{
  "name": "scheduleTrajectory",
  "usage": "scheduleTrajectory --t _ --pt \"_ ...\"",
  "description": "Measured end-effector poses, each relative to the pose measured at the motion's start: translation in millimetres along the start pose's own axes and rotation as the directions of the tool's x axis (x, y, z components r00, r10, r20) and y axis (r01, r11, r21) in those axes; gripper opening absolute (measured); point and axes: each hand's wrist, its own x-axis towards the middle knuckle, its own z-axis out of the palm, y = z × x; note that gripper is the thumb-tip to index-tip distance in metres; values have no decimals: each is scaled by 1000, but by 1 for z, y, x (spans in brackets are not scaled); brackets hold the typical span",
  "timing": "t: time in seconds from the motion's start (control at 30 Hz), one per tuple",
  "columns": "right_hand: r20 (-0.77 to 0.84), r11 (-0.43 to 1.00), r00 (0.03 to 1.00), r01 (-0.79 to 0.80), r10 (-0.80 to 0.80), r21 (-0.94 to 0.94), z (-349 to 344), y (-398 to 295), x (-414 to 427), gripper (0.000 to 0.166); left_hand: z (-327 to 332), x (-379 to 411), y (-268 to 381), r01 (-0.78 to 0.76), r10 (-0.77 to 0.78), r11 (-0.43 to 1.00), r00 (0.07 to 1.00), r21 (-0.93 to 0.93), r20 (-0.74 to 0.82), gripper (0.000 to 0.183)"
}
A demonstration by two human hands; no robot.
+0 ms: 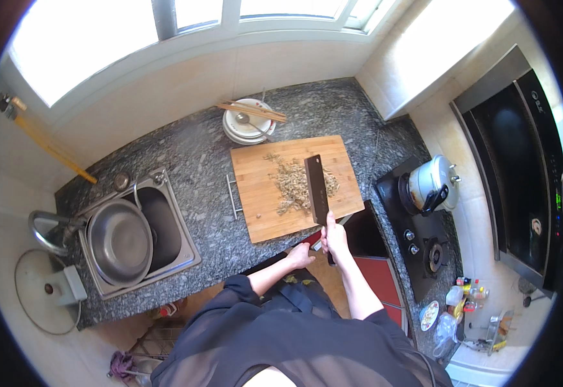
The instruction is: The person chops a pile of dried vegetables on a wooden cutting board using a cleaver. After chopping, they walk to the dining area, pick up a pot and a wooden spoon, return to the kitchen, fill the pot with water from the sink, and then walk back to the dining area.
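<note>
My right hand (334, 239) grips the handle of a dark-bladed cleaver (316, 188). The blade's broad side faces up over a heap of chopped, pale brownish food (292, 186), hiding part of it. Beneath lies a wooden cutting board (257, 217), its near edge close to the front of the counter. My left hand (302, 256) is low at the counter's front edge, left of the cleaver handle. Its fingers are curled and partly hidden, so whether they hold anything is unclear.
Behind the board are stacked bowls (230, 133) with chopsticks (254, 110) and a spoon (242, 118). A metal pan (119, 242) rests over the sink (189, 249) at left. To the right, a pressure cooker (431, 186) stands on the gas stove (421, 263), near several bottles (477, 292).
</note>
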Motion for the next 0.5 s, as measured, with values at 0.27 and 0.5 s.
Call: scheduleTrajectory --t 0.27,0.5 --pt "-192 991 973 -113 125 70 -54 18 -34 69 84 50 9 116 -105 993 943 -15 315 61" --pt "-229 978 954 -171 194 116 -62 28 -17 68 101 38 51 -366 343 923 634 -122 693 62"
